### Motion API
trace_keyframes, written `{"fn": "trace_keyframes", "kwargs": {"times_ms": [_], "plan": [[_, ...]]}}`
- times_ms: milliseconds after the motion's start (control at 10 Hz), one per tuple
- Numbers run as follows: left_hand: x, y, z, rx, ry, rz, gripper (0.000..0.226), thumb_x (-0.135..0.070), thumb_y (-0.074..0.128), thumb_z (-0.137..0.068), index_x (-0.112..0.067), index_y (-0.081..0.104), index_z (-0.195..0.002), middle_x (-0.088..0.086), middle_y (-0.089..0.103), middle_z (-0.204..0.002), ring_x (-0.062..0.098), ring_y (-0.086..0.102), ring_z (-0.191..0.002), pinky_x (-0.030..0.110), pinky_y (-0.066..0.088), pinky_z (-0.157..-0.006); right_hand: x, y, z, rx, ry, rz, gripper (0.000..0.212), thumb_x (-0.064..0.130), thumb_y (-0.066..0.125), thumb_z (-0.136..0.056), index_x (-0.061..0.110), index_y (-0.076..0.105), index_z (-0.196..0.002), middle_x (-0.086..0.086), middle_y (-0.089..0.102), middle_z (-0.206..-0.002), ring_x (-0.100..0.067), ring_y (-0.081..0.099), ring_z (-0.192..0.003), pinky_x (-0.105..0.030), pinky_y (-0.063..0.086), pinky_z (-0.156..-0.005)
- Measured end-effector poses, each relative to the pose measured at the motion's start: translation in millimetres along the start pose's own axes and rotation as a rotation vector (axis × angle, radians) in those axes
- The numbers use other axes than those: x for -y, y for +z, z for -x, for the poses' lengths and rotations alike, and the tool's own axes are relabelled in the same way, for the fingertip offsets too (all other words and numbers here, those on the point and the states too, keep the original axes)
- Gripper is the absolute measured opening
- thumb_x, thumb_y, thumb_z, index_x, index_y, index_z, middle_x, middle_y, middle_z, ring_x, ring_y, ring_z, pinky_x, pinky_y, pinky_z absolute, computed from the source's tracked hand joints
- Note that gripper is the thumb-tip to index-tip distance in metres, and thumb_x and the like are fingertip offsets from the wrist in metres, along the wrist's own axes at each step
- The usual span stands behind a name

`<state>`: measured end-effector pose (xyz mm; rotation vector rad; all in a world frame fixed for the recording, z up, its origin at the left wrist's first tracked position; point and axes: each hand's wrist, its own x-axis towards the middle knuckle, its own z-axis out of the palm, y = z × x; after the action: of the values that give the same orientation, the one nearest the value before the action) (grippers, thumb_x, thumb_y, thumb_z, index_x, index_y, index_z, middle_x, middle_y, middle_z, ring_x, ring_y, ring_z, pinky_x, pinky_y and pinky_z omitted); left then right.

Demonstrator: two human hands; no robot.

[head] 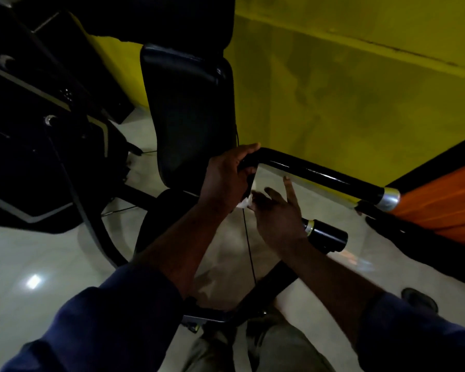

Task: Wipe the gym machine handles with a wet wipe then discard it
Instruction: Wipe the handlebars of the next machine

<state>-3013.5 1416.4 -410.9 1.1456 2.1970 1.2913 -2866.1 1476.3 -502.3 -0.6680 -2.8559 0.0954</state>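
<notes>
A black machine handle bar (320, 175) with a silver end cap runs from the centre toward the right. My left hand (226, 178) grips its bent left end, fingers wrapped over the tube. My right hand (277, 213) sits just below the bar with fingers spread, index finger pointing up near the bar. A small white wet wipe (244, 202) shows between the two hands, pinched at my right fingertips against the left palm. A second short black handle (325, 236) with a brass ring pokes out behind my right wrist.
A black padded backrest (188, 116) stands upright left of the handle. The dark machine frame (38, 130) fills the left. A yellow wall (346, 89) is behind, an orange panel (446, 205) at right. Pale glossy floor (38, 264) lies below; a thin cable (249, 245) hangs down.
</notes>
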Motion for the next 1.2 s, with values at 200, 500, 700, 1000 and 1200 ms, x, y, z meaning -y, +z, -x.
{"fn": "trace_keyframes", "kwargs": {"times_ms": [200, 500, 700, 1000, 1200], "plan": [[7.2, -7.3, -5.5, 0.040, 0.078, -0.066, 0.051, -0.003, 0.077, -0.088, -0.018, 0.069, -0.135, -0.008, 0.068, -0.079, -0.004, 0.056, -0.069, -0.002, 0.039, -0.072, -49.2, -27.2, 53.8, 0.055, 0.001, 0.200, 0.045, 0.019, 0.067, -0.081, 0.011, 0.071, -0.125, -0.007, 0.070, -0.129, -0.031, 0.059, -0.128, -0.056, 0.024, -0.122], [25.0, -18.5, -13.7, 0.157, 0.167, 0.017, 0.051, -0.006, 0.077, -0.090, -0.017, 0.065, -0.139, -0.008, 0.035, -0.061, 0.006, 0.030, -0.055, 0.020, 0.034, -0.054, 12.7, -17.1, 50.9, 0.105, 0.479, -0.026, 0.023, 0.013, 0.066, -0.089, 0.009, 0.066, -0.112, -0.007, 0.052, -0.112, -0.023, 0.051, -0.097, -0.039, 0.049, -0.087], [27.3, -20.8, -19.3, 0.160, 0.173, -0.006, 0.052, -0.012, 0.080, -0.088, -0.022, 0.067, -0.137, 0.009, 0.055, -0.064, 0.004, 0.041, -0.058, 0.028, 0.046, -0.058, 30.2, -8.0, 41.4, -0.116, 0.788, -0.376, 0.015, 0.006, 0.057, -0.101, 0.003, 0.071, -0.105, 0.009, 0.047, -0.096, -0.018, 0.059, -0.090, -0.014, 0.040, -0.082], [27.6, -21.9, -26.8, 0.204, 0.173, -0.009, 0.053, -0.015, 0.082, -0.087, -0.023, 0.067, -0.137, -0.002, 0.068, -0.088, 0.023, 0.070, -0.078, 0.031, 0.059, -0.079, 104.4, 14.6, -18.4, -0.203, 0.692, -0.416, 0.015, 0.021, 0.047, -0.102, 0.032, 0.045, -0.113, -0.009, 0.051, -0.118, -0.029, 0.054, -0.109, -0.033, 0.046, -0.090], [26.7, -20.7, -23.3, 0.180, 0.209, -0.033, 0.051, -0.012, 0.080, -0.088, -0.016, 0.067, -0.137, 0.006, 0.076, -0.106, 0.021, 0.073, -0.090, 0.031, 0.061, -0.086, 50.6, -6.3, 24.1, 0.031, 0.494, -0.157, 0.051, 0.003, 0.040, -0.091, 0.005, 0.058, -0.139, -0.022, 0.060, -0.131, -0.040, 0.054, -0.117, -0.049, 0.051, -0.097]]}}
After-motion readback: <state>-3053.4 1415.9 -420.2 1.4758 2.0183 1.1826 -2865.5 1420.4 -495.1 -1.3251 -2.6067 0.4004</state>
